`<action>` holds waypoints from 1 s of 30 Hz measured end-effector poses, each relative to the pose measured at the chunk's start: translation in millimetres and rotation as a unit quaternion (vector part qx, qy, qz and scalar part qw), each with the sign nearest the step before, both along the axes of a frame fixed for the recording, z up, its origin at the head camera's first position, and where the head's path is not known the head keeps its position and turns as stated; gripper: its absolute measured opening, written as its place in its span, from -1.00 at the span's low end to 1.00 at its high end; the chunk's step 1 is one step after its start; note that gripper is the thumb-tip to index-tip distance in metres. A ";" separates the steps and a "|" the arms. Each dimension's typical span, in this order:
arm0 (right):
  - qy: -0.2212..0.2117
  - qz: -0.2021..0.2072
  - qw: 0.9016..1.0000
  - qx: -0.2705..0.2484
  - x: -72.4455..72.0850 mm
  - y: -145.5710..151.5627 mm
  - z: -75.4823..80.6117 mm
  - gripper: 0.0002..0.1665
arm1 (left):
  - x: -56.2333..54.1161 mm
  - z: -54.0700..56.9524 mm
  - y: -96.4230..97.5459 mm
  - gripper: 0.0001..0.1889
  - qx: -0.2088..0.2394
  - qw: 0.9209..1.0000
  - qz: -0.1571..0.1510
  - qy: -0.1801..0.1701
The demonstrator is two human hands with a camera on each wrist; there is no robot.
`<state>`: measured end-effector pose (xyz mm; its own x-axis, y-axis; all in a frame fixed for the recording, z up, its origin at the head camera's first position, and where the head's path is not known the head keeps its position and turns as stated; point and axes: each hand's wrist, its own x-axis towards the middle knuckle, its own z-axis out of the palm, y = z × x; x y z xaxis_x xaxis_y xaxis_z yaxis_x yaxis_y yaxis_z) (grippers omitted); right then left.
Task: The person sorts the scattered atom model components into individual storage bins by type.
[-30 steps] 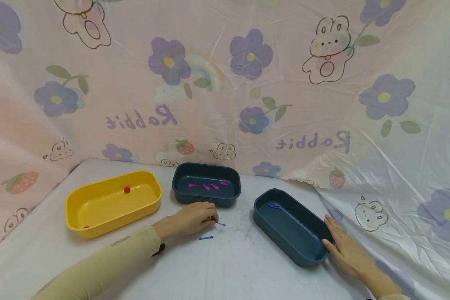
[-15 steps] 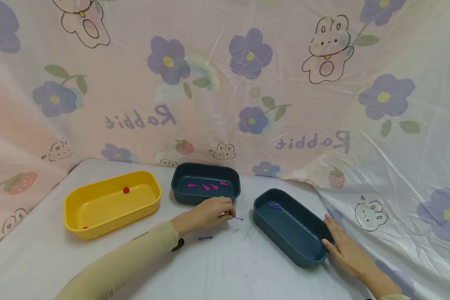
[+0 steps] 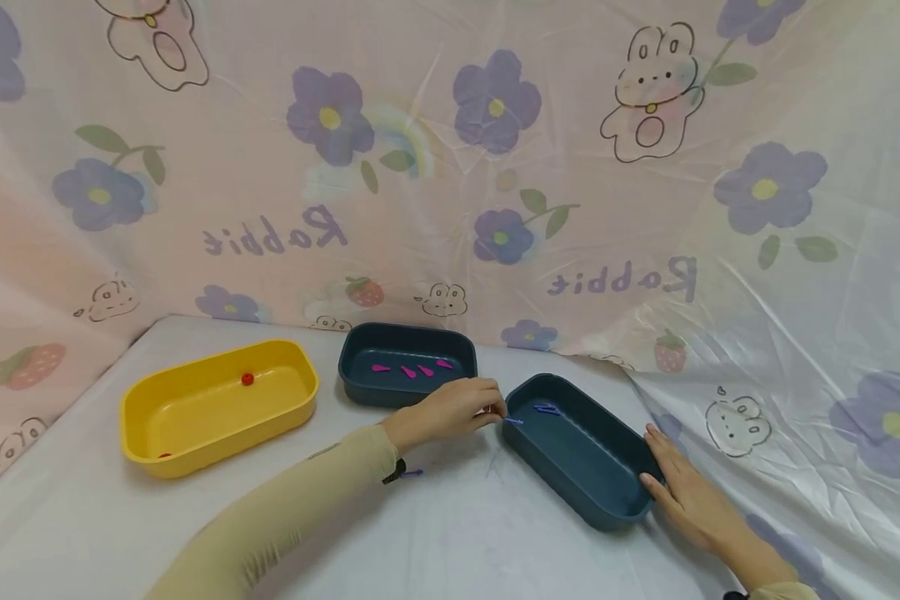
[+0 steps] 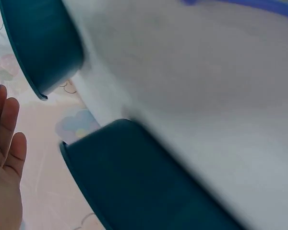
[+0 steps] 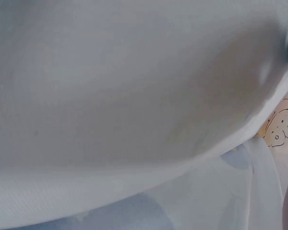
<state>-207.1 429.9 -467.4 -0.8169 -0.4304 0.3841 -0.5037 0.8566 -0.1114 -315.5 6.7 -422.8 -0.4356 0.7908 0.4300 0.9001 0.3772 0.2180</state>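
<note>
My left hand [image 3: 453, 408] pinches a small purple rod [image 3: 513, 421] between thumb and fingers, at the left rim of the right dark blue tray [image 3: 570, 467]. Two or so similar purple rods [image 3: 547, 409] lie inside that tray, near its far end. On the white table another purple rod [image 3: 414, 472] sits beside my left wrist, partly hidden by it. My right hand [image 3: 693, 500] rests with extended fingers against the tray's right side. In the left wrist view the left hand [image 4: 5, 187] shows only at the edge, its fingertips partly cut off.
A second dark blue tray [image 3: 408, 398] at the back holds several magenta teardrop-shaped pieces [image 3: 408, 372]. To the left stands a yellow tray [image 3: 221, 433] with red beads [image 3: 247, 379] in it. A printed cloth [image 3: 420, 200] hangs behind the table.
My left hand has carried the purple rod rightward from the middle of the table to the right tray's rim. The right hand stays against the tray. The view has shifted slightly.
</note>
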 end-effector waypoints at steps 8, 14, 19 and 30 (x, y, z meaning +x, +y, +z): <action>0.003 -0.001 1.000 0.004 -0.6 0.2 -0.6 -0.16 | -4.5 9.1 28.1 -0.88 -0.016 1.000 0.014 -0.023; 0.004 -0.003 1.000 0.006 -1.2 -0.1 -0.1 -0.19 | -10.1 10.9 46.5 -0.87 -0.029 0.999 0.023 -0.028; 0.005 -0.004 1.000 0.004 -1.4 0.7 -0.5 -0.19 | -15.9 10.8 62.0 -0.85 -0.042 0.998 0.038 -0.038; 0.010 -0.003 1.000 0.000 -1.7 0.4 -1.1 -0.18 | -31.2 6.6 89.3 -0.83 -0.067 0.993 0.074 -0.058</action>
<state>-208.9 430.3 -468.5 -0.8113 -0.4257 0.4007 -0.5011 0.8594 -0.1015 -346.7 96.0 -416.2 -0.5913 0.7616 0.2652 0.8047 0.5354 0.2565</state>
